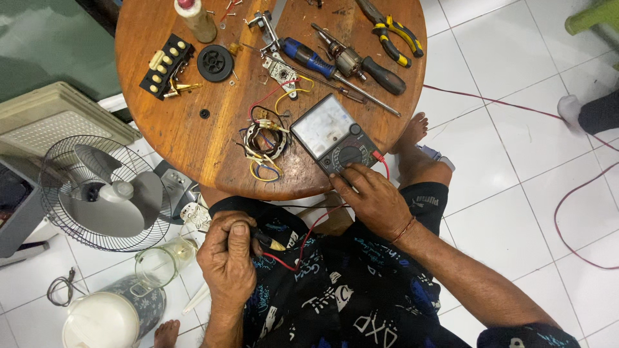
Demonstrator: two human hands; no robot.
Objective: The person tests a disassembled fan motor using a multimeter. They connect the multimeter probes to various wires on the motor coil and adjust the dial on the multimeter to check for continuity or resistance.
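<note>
White tiled floor [509, 212], round wooden table [193, 142] crowded with tools and parts. Person seated at its near edge, seen from above.

Right hand [374, 198]: fingers curled loosely over the lower edge of an analog multimeter [334, 134], fingertips on the dial area. The meter lies flat near the table's front edge, tilted, pale scale face toward the table's middle. A red lead [308, 238] runs from its corner down across the lap.

Left hand [227, 261]: closed tight over the lap, pinching a test probe [269, 242] between thumb and fingers; the pale tip pokes out to the side.

Just beside the meter: a motor coil [265, 143] with a tangle of yellow, red, blue and white wires. Farther back: blue-handled screwdriver [308, 57], yellow-and-black pliers [392, 33], black switch block [166, 66] with cream buttons, black round knob [215, 62].

On the floor by the left hand: a fan [103, 193] in its wire guard.
</note>
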